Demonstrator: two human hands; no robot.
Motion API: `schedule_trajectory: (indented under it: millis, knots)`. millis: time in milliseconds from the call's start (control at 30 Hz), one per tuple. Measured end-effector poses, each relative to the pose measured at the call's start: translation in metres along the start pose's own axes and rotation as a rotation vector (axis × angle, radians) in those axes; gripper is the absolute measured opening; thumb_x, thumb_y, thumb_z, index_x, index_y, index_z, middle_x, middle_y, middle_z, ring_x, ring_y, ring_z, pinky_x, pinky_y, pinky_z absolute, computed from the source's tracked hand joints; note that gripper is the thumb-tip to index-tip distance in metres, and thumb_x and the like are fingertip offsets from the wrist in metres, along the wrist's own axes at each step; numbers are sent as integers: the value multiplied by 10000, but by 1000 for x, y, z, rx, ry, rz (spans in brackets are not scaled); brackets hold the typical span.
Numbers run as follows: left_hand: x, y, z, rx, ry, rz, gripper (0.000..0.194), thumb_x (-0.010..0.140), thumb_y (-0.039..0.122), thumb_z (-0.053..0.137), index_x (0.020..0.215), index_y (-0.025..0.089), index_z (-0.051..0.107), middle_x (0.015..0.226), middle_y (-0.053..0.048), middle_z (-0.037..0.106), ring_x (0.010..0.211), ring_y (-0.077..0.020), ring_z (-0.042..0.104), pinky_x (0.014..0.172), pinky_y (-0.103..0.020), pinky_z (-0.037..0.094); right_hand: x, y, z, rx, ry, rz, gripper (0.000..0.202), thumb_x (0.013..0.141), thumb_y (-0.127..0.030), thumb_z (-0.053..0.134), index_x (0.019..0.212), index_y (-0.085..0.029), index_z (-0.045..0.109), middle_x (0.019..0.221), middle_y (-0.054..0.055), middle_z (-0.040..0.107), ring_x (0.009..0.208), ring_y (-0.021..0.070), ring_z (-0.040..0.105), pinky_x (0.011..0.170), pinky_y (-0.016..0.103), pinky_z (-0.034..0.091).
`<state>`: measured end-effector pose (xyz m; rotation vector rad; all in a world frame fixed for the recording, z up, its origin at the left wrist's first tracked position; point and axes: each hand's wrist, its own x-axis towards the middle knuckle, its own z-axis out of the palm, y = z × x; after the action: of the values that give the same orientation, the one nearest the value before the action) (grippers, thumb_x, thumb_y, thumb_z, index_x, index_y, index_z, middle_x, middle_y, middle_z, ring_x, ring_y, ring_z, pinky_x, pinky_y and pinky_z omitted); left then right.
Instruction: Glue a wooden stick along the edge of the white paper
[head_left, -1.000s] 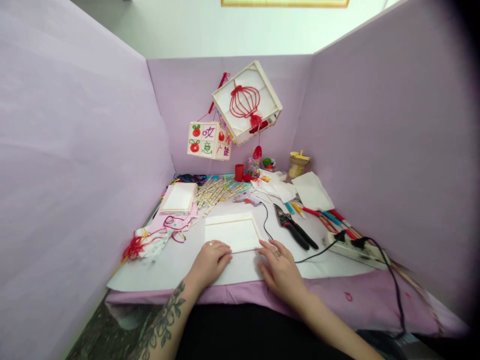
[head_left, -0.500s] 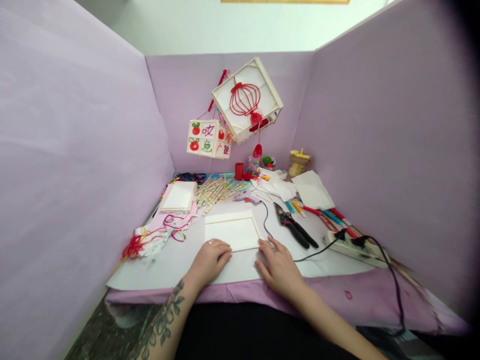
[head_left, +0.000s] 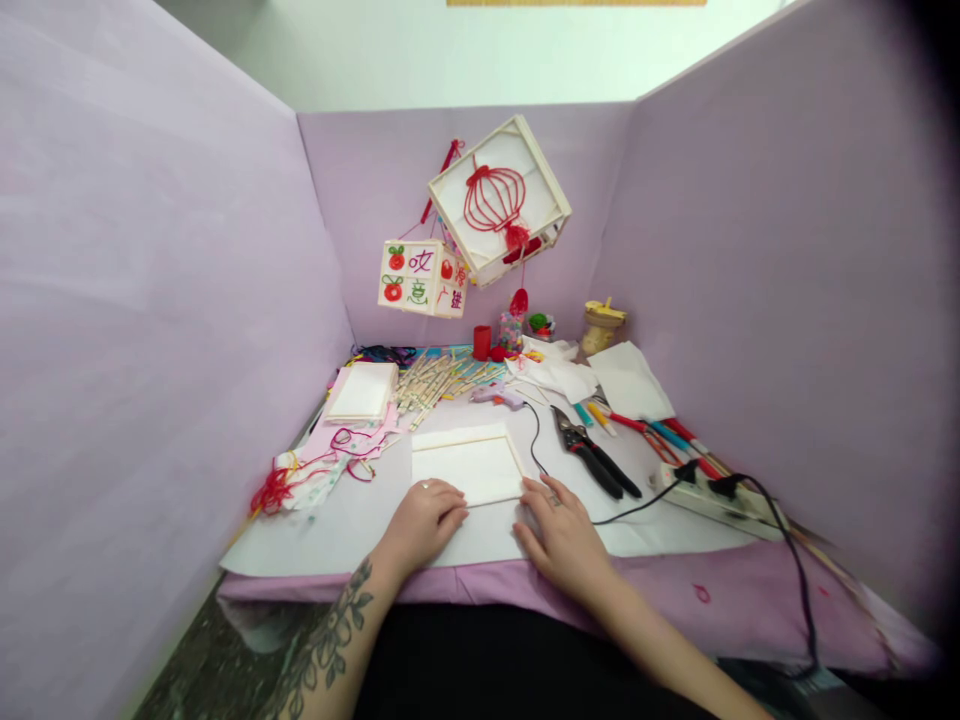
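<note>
A white paper panel with a thin wooden stick frame (head_left: pixel 469 470) lies flat on the white-covered table before me. My left hand (head_left: pixel 427 520) rests over its near left corner, palm down, fingers lightly bent and thumb apart. Against the near right corner lie the fingertips of my right hand (head_left: pixel 562 525), with its fingers spread and the thumb out on the table. The left corner of the frame is hidden under my left hand. Beyond the panel lies a lilac glue gun (head_left: pixel 497 397); to the right are black-handled pruning shears (head_left: pixel 592 455).
A power strip (head_left: pixel 720 500) with black cables sits at right. Bundled sticks (head_left: pixel 431 385), stacked white panels (head_left: pixel 363 391) and red yarn (head_left: pixel 272 490) lie at left and back. Two decorated box lanterns, the larger one (head_left: pixel 501 195) with a red lantern design, hang over the back.
The whole view has shifted slightly. Both hands keep their places at the frame's near corners, and nothing on the table has visibly moved.
</note>
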<state>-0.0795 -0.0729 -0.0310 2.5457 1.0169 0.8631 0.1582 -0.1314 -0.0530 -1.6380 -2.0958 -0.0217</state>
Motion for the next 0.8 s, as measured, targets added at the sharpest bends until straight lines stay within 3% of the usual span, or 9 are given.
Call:
schedule_trajectory:
  millis: [133,300,600,800]
  knots:
    - [-3,1,-1,0,102,50,163,904,250,534,916,195,687,964,-61,706,912,-185,626,863,-372,473,-1,1,1,-10,35,-24,334,855,-311,534,1150,-160,569,1350,101,524,1312,318,345,1042,492,339]
    - [-4,0,-3,30,159,-38,167,906,256,521,886,193,675,929,-61,699,904,-189,619,848,-369,480,-2,1,1,-4,46,-25,336,855,-310,533,1156,-167,565,1330,106,533,1293,321,364,1027,493,352]
    - [0,1,-1,36,-5,-30,79,835,220,623,883,207,684,907,-36,700,872,-187,606,815,-344,474,-1,0,-3,12,67,-21,300,849,-296,539,1121,-176,578,1287,107,557,1267,306,399,1021,474,361]
    - [-3,5,-3,2,-20,23,148,869,256,573,788,199,683,808,-36,697,784,-170,620,754,-310,483,-1,-1,-4,27,74,-15,278,847,-283,546,1096,-167,584,1247,111,584,1235,298,431,1014,470,374]
